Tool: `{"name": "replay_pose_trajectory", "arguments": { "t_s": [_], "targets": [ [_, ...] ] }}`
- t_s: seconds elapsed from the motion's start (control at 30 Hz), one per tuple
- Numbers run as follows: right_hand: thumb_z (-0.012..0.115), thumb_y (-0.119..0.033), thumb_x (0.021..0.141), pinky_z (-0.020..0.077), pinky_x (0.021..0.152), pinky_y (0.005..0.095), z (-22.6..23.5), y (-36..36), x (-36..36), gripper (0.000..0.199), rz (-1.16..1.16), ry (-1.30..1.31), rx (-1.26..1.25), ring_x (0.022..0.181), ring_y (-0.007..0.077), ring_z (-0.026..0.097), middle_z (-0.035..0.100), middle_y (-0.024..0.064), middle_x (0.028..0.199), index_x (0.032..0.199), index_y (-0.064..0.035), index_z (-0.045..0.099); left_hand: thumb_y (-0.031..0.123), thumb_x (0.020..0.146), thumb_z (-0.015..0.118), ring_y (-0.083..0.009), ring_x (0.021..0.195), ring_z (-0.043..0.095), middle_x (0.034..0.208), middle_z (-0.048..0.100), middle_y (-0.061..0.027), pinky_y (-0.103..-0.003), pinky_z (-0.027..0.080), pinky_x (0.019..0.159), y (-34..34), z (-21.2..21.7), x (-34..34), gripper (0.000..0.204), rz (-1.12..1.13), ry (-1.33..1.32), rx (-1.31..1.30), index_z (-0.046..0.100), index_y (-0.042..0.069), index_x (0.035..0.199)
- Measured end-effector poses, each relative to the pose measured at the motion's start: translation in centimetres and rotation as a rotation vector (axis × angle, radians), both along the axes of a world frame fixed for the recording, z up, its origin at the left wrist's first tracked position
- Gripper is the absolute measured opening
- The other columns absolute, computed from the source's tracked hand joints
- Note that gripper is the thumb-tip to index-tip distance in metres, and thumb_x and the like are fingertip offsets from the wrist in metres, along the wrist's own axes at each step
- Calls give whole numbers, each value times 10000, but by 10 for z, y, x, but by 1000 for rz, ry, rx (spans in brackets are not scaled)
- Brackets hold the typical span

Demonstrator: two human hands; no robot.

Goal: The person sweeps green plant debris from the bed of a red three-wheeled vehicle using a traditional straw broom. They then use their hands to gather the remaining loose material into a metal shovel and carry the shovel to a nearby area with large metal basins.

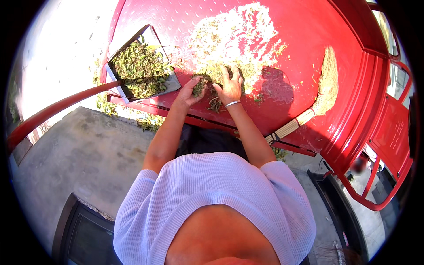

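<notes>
Here, cupping a small bunch of leaves (pixel 200 86) in the left hand (pixel 191 92), at 11 o'clock from the middle, with its fingers curled around it. At 1 o'clock, holding the right hand (pixel 230 89) over the near edge of the leaf pile (pixel 238 42), with its fingers spread wide; hard to tell if touching leaves under the palm. On that wrist, 1 shiny bracelet (pixel 232 104). Spread out at 12 o'clock on the red metal bed (pixel 304 48), most of that pile, very bright in the sun. Between 10 and 11 o'clock, 1 dustpan (pixel 170 84) full of green and brown leaves (pixel 140 66), with its red handle (pixel 66 102) reaching out to 9 o'clock. Lying at 2 o'clock, 1 straw broom (pixel 327 84), with its handle end at 3 o'clock.
</notes>
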State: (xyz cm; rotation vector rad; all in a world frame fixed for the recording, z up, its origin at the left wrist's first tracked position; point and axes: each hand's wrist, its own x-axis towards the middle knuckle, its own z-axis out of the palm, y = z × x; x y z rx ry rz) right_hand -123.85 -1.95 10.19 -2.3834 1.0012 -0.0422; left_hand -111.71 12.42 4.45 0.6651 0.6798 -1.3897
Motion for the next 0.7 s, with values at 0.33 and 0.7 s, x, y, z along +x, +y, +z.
{"name": "replay_pose_trajectory", "arguments": {
  "t_s": [0.33,0.7],
  "targets": [
    [624,-22,751,476,843,393,-46,-25,29,190,155,-225,-12,936,338,570,592,143,982,936,-56,652,96,900,605,-153,702,576,863,595,-69,-218,434,455,33,55,88,131,133,-522,249,551,56,1012],
    [599,-136,813,485,889,415,-37,10,28,143,229,-286,48,1022,369,584,576,192,1191,930,-61,633,143,696,749,-330,969,565,1057,595,-135,-423,471,818,77,44,154,242,-619,-2136,1263,665,103,919]
  ]
}}
